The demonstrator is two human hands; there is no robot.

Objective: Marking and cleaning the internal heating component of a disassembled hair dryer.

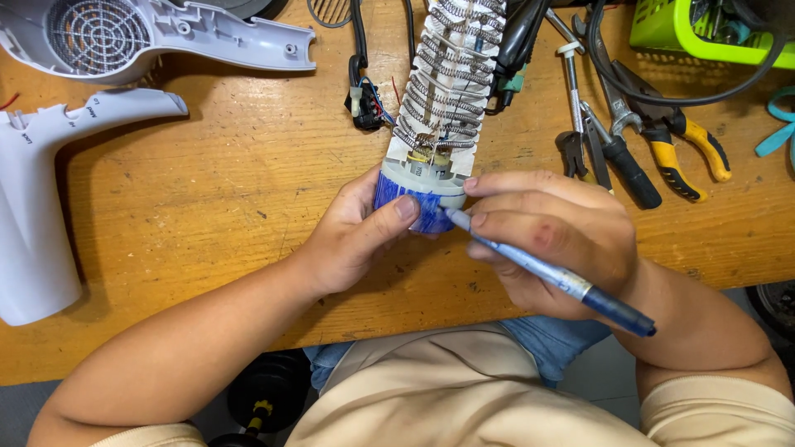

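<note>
Gripping the blue fan end of a hair-dryer heating assembly (439,108), the left hand (352,236) is closed around it, thumb laid across the blue part and fingers tucked behind. The assembly lies on the wooden workbench (232,182) and runs away from the person: a pale grey collar sits just above the blue end, and beyond it a white core wound with coiled wire reaches the top edge of the view. The right hand (551,236) is closed on a blue pen (546,273), held slantwise, its tip touching the blue end beside the left thumb; the fingers rest against the collar. Whether the tip writes or merely rests cannot be told from this angle. To the left lie two white dryer shell halves, the grille half (149,37) and the handle half (50,190). Right of the assembly, well apart from the hands, lie yellow-handled pliers (679,149) and black-handled tools (617,157), with a green basket (712,33) behind.
</note>
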